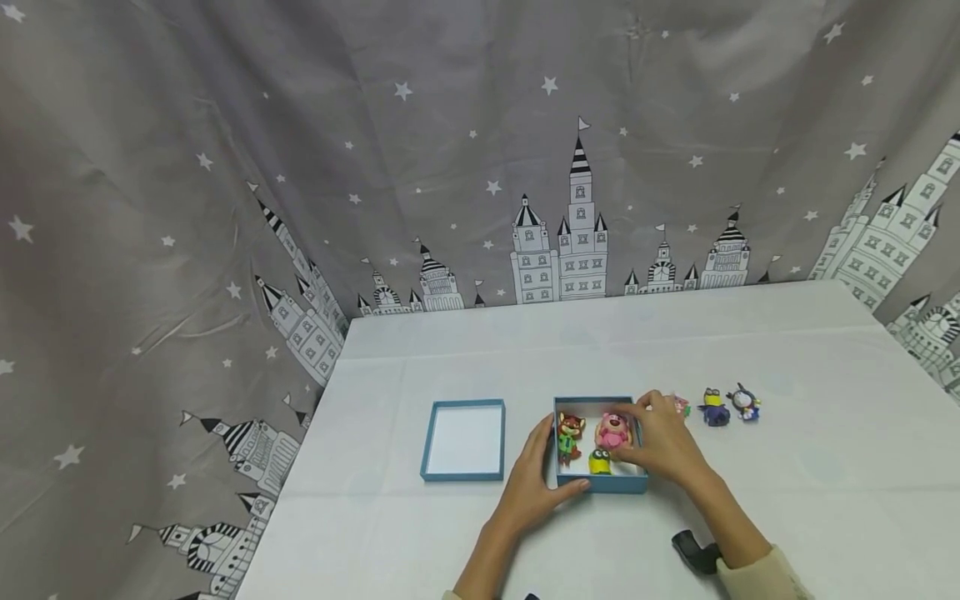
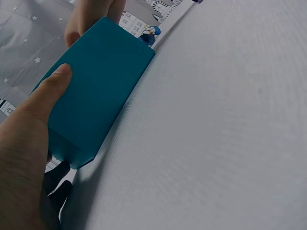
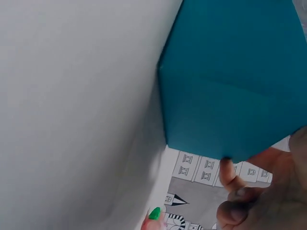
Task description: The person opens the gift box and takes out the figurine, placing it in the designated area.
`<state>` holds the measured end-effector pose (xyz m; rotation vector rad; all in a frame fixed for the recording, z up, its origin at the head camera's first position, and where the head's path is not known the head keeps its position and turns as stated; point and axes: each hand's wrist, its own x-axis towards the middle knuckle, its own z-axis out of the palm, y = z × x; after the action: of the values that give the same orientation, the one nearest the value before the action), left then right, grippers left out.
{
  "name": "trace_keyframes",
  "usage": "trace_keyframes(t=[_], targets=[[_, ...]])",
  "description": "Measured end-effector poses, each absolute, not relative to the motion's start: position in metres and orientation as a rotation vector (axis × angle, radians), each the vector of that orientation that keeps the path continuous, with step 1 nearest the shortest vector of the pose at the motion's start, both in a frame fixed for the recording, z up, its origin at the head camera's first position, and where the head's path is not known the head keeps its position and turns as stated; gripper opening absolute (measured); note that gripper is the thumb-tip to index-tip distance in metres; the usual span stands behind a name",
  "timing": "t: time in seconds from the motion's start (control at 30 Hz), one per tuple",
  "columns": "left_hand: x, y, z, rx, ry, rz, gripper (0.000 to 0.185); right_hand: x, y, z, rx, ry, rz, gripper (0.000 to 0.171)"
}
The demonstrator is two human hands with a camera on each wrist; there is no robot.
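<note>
In the head view, the inside of the blue box [image 1: 600, 484], set well in from the left edge of the table [image 1: 367, 533], was shown: a fox figure [image 1: 570, 438] by its left edge, a yellow figure [image 1: 599, 462] by its front edge, a pink bear [image 1: 611, 432] near its right edge. In the wrist views only its outer walls were seen. The bear was pinched between curved thumb and fingers of the right hand [image 1: 667, 440]; the box's front left corner was gripped by the left hand [image 1: 528, 493], thumb laid along the front wall.

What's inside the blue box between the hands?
A fox figure, a pink bear and a yellow figure. The right hand covers part of the right side; anything beneath is hidden.
</note>
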<state>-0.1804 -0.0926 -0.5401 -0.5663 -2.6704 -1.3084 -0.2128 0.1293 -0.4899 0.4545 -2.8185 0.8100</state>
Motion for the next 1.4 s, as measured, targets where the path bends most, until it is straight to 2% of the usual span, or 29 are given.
trace_keyframes(t=[1.4], targets=[[-0.181,-0.092,-0.541,-0.563,-2.662,-1.324,0.100,-0.213,0.117,-0.483,0.309,-2.979,0.831,0.056]])
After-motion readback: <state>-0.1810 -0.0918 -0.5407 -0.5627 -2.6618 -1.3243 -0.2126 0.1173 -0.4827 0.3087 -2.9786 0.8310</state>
